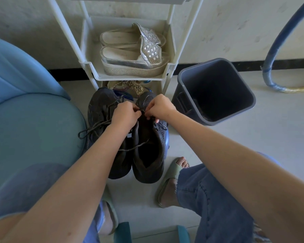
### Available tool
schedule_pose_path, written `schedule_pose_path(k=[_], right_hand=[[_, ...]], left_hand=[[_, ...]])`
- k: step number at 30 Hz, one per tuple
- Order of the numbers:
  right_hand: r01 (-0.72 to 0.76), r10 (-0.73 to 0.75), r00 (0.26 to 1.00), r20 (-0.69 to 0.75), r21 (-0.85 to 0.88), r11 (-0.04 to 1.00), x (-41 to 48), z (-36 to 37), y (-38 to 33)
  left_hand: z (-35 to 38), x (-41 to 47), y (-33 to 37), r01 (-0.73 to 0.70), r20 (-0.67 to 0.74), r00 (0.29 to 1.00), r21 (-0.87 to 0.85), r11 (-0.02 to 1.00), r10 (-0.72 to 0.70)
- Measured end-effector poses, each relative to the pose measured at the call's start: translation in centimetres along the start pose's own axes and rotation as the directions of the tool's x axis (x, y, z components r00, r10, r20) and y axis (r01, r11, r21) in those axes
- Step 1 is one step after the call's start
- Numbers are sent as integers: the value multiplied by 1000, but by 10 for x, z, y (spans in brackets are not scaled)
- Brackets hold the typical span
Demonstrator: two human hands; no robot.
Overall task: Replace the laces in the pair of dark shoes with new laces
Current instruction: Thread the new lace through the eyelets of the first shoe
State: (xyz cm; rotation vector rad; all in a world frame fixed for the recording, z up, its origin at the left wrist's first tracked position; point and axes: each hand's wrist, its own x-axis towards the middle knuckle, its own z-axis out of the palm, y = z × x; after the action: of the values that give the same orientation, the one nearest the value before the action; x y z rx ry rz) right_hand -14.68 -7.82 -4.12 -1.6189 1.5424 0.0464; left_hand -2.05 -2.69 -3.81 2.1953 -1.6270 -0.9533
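Curled fingers (135, 111) of the left hand (125, 114) and right hand (161, 106) hide the stretch of lace (138, 146) they pinch on the right shoe (147, 155). The left forearm (102, 151) covers the left shoe's (99, 109) opening. The rack (172, 71) runs past the top edge.

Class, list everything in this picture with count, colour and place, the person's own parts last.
dark shoes: two, dark grey, floor before the rack
laces: two, grey, in the shoes
sandals: two, silver, on the rack shelf
rack: one, white, against the wall
bin: one, dark grey, right of rack
hose: one, blue, far right
seat: one, blue, left
slippers: two, green, on the feet
jeans: one pair, blue, on the legs
left hand: pinching a lace
right hand: pinching a lace
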Motion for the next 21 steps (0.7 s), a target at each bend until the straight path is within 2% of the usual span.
schedule_pose_path(k=[5, 10, 16, 21], right_hand=[[-47, 47, 999, -10, 4, 999, -2, 1, -5], [-92, 98, 991, -96, 61, 994, -4, 12, -4], [-116, 125, 989, -79, 103, 988, -5, 10, -8], [-143, 168, 978, -120, 191, 971, -7, 16, -8]], left_hand=[[-2, 1, -2, -21, 27, 999, 25, 999, 20], [-2, 5, 2, -4, 73, 997, 92, 996, -2], [-3, 4, 0, -12, 76, 997, 60, 998, 8], [-6, 5, 0, -12, 114, 994, 69, 998, 5]])
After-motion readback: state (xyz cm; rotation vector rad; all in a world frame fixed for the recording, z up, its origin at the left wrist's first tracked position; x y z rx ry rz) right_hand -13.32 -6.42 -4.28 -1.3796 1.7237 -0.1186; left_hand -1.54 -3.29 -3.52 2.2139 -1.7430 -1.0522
